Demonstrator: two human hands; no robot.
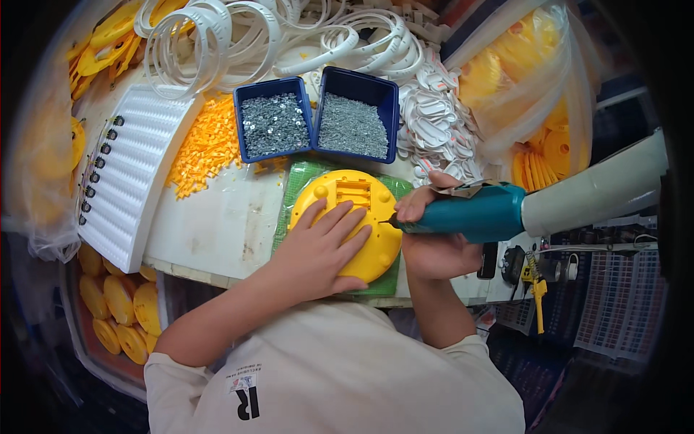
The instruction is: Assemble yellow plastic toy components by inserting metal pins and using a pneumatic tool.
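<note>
A round yellow plastic housing with a battery compartment lies on a green mat at the table's front edge. My left hand rests flat across its left part, fingers spread. In my right hand is a teal electric screwdriver, held sideways with its black nose pointing left. The thin bit reaches the right side of the housing; whether it sits in a screw is too small to tell. Beyond the mat stand two blue bins, one with shiny round metal pieces, the other with small screws.
Small yellow parts are heaped left of the bins, beside a white ribbed foam tray holding black components. White oval pieces pile up at right; white rings lie behind. A crate of yellow discs stands below left.
</note>
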